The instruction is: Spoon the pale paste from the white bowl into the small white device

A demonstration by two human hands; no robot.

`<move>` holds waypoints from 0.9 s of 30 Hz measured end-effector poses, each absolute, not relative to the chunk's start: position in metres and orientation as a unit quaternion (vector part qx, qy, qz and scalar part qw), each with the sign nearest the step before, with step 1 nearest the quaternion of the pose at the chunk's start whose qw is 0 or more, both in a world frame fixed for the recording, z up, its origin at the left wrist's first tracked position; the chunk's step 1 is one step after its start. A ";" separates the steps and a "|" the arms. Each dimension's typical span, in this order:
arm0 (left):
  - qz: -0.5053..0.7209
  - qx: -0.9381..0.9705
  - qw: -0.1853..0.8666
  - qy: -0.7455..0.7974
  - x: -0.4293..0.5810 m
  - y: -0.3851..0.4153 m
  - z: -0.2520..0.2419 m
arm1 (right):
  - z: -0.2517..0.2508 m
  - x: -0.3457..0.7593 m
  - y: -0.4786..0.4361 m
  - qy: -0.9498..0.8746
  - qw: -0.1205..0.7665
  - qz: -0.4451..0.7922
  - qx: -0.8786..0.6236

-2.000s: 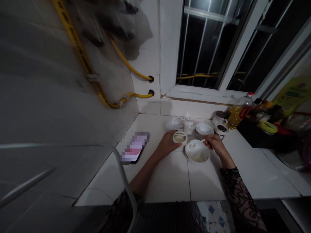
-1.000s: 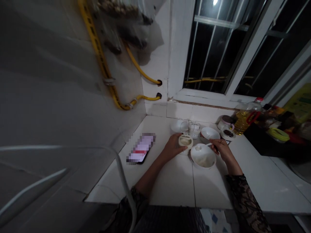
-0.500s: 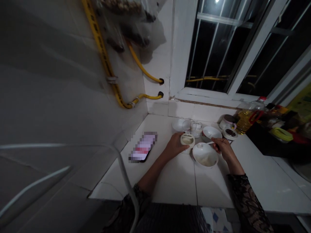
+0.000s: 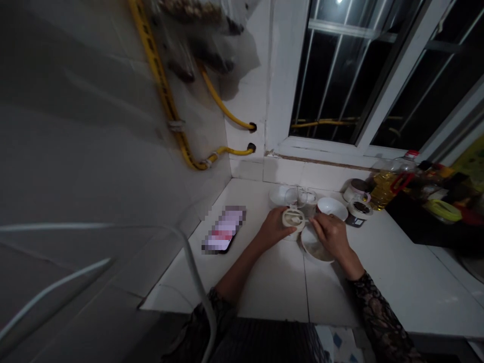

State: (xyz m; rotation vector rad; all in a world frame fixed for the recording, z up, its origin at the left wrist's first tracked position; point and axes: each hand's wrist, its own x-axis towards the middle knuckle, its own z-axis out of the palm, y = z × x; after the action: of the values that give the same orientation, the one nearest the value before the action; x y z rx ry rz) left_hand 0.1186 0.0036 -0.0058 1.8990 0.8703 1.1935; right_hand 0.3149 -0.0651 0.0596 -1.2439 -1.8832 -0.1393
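A: Clock centred on the jar. State of the grip?

B: Left hand [image 4: 274,229]: fingers narrowed around the small cream-coloured plastic jar [image 4: 294,228], mouth uncovered. Right hand [image 4: 333,234]: pinching a slim white spoon [image 4: 306,220], tip at the jar's mouth. Cannot tell whether the jar's base meets the worktop.

A: Close neighbours?

B: White round bowl [image 4: 315,249] at 4 o'clock, just beside the jar, pale stuff inside, partly under the right hand. Second white bowl [image 4: 333,207] at 2. Dark-labelled round jar [image 4: 357,216] near 3. Black phone with lit screen [image 4: 226,229] at 9, well apart.

A: Edges, room?

B: White-tiled worktop [image 4: 264,290]. Front edge at 6, beyond both forearms. Grey wall [image 4: 113,176] bounds it from 8 round to 10. Widest stretch of tile at 4, past the right sleeve [image 4: 378,307]. Tightest towards 12: vessels crowd behind the jar.
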 end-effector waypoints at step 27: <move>0.452 0.742 0.352 0.348 0.116 0.003 -0.008 | 0.058 0.359 -0.071 -0.703 0.246 0.183 -0.642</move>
State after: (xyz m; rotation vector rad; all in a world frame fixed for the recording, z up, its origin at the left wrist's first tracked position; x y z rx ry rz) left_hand 0.1156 0.0032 -0.0080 1.9207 0.8999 1.1700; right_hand 0.3592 -0.0713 0.0579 -1.7504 -1.9178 0.4983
